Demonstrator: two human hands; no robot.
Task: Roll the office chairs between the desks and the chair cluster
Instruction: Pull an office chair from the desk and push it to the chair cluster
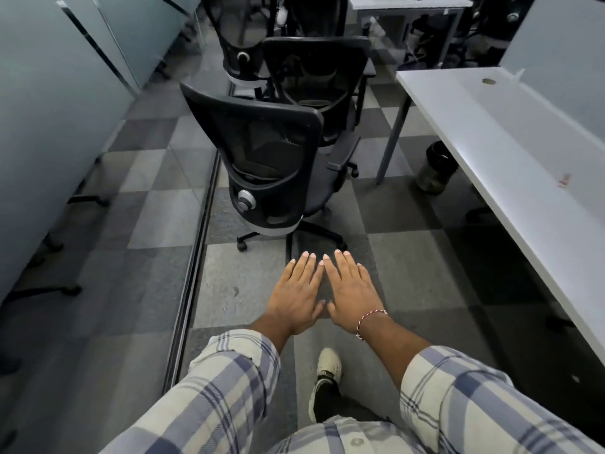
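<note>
The office chair [262,152] nearest the person stands on the checkered floor [409,257] in the head view. It is straight ahead of both hands and a little to the left, with its mesh back turned toward them. The top edge of the back runs across the line of reach, so a forward push would meet it squarely.

The left hand [296,290] and right hand [352,286] hover side by side, palms down and fingers straight, holding nothing and well short of the chair. The left hand lies nearer the chair's midline; the right would have to cross over.

Two more chairs [314,77] stand bunched just behind the first. The white counter [491,132] runs along the right, apart from all of them.
</note>
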